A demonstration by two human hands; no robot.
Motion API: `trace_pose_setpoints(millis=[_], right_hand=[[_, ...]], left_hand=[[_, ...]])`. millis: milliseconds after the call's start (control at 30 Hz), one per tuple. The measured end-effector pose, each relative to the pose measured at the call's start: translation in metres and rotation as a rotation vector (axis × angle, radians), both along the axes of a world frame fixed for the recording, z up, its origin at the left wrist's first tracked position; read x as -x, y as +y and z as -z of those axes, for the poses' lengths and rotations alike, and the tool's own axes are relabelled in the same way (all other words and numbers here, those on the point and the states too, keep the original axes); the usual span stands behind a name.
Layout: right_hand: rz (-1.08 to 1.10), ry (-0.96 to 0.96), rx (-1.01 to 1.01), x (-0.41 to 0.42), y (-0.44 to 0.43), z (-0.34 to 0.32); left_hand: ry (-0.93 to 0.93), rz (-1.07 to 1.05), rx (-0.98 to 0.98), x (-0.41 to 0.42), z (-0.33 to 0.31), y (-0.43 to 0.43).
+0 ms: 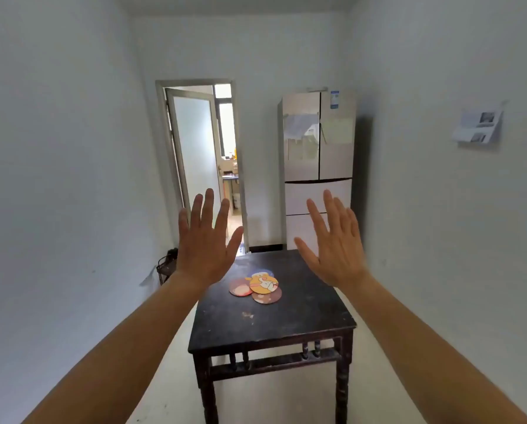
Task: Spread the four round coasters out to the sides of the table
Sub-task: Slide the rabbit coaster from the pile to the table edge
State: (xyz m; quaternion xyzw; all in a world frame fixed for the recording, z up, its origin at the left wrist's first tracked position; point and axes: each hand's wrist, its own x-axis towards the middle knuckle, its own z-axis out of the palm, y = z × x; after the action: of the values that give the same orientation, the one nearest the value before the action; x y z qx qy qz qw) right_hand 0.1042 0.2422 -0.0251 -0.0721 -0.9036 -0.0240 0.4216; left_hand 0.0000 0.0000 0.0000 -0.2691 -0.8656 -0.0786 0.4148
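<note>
Hands raised before the work begins: the left hand (205, 240) is held up with fingers spread and nothing in it, well above the far left corner of a dark wooden table (286, 325). Near the table's centre, the round coasters (257, 286) lie overlapped in a loose pile, none yet moved toward an edge; how many are stacked cannot be told. The right hand (335, 246), equally splayed and empty, hovers high, apparently poised to reach down.

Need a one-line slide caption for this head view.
Both hands, left and right, raised open above overlapping coasters on a dark table.
</note>
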Motion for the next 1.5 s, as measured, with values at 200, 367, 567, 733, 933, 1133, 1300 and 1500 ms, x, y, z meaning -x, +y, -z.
trace_pose_setpoints(millis=[200,367,567,733,933,1133,1300,1500], right_hand=[[0.047,-0.151,0.039,0.106,0.022,0.08],[0.051,-0.309,0.111,0.226,0.032,0.116],[0.063,-0.419,0.145,0.335,0.059,0.132],[0.085,-0.457,0.213,0.401,0.107,0.157],[0.078,-0.601,0.318,0.491,0.165,0.241],[-0.006,-0.85,0.425,0.591,0.216,0.336],[-0.097,-1.031,0.614,0.667,0.249,0.402],[-0.136,-1.173,0.877,0.695,0.247,0.463]], left_hand=[[-0.155,-0.017,0.066,0.111,0.083,0.021],[-0.306,-0.002,0.174,0.223,0.131,0.036],[-0.474,0.031,0.204,0.331,0.144,0.077],[-0.62,0.096,0.122,0.401,0.172,0.126],[-1.053,0.001,-0.095,0.474,0.278,0.178],[-1.416,-0.164,-0.311,0.535,0.376,0.228],[-1.651,-0.257,-0.497,0.571,0.431,0.264],[-1.734,-0.44,-0.618,0.582,0.472,0.292]])
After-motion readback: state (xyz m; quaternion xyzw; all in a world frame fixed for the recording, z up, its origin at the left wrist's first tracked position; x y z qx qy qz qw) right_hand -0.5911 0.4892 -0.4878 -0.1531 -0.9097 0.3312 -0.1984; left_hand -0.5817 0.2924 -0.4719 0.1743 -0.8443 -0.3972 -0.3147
